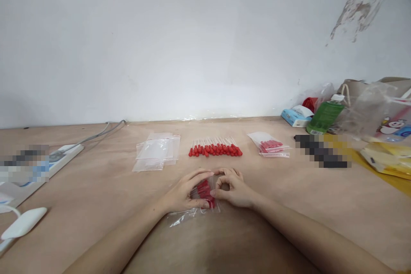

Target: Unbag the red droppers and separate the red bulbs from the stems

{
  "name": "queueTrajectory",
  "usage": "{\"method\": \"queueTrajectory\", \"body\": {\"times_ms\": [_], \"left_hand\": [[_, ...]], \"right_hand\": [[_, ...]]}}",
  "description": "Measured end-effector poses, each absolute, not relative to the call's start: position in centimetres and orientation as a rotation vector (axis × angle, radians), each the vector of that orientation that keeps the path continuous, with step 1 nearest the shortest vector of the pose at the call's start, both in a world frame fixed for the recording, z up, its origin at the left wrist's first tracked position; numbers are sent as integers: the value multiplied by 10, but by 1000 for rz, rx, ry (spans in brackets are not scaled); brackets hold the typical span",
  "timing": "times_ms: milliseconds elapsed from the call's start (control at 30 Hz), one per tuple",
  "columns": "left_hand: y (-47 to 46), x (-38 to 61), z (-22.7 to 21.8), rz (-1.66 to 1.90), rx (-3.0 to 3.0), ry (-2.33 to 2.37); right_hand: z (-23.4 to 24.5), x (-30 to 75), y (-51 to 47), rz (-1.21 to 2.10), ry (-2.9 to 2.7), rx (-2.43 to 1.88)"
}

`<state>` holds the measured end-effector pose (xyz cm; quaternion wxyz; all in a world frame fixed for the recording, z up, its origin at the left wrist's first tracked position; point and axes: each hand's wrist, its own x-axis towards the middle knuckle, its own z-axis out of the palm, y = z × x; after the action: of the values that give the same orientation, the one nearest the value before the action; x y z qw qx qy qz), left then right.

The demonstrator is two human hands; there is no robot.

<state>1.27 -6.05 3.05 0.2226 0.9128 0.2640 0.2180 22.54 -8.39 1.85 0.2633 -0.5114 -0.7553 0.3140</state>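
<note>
A small clear plastic bag with red-tipped swabs inside lies on the wooden table in front of me. My left hand pinches it with thumb and fingers curled over the red tips. My right hand meets it from the right, fingers closed on the bag's edge. Just beyond the hands lies a row of loose red-tipped swabs. A stack of empty clear bags lies to the left of the row, and a filled bag of swabs lies to its right.
A white power strip with a grey cable runs along the left. A white object sits at the near left edge. At the right stand a green bottle, a tissue pack, plastic bags and yellow packaging.
</note>
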Motion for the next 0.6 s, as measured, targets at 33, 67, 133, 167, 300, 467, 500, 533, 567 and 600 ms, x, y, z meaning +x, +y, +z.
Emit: {"method": "queueTrajectory", "body": {"times_ms": [33, 67, 133, 167, 300, 467, 500, 533, 567, 600], "left_hand": [[-60, 12, 30, 609, 2525, 722], [-60, 12, 30, 614, 2528, 718], [-60, 13, 31, 619, 2531, 716], [-60, 14, 31, 621, 2533, 714], [-62, 19, 33, 651, 2570, 693], [-63, 24, 30, 678, 2617, 773], [-62, 23, 29, 671, 2628, 795], [-62, 22, 29, 663, 2641, 810], [-62, 21, 28, 657, 2658, 814], [-61, 20, 27, 655, 2680, 804]], "right_hand": [[18, 225, -84, 845, -2048, -1373], [18, 226, -83, 838, -2051, -1365], [17, 226, -84, 829, -2049, -1348], [16, 226, -84, 823, -2048, -1337], [12, 226, -87, 753, -2036, -1304], [6, 223, -89, 628, -2002, -1231], [5, 223, -89, 604, -2009, -1191], [4, 223, -89, 578, -2022, -1147], [4, 223, -90, 552, -2038, -1102], [3, 223, -90, 525, -2058, -1058]]}}
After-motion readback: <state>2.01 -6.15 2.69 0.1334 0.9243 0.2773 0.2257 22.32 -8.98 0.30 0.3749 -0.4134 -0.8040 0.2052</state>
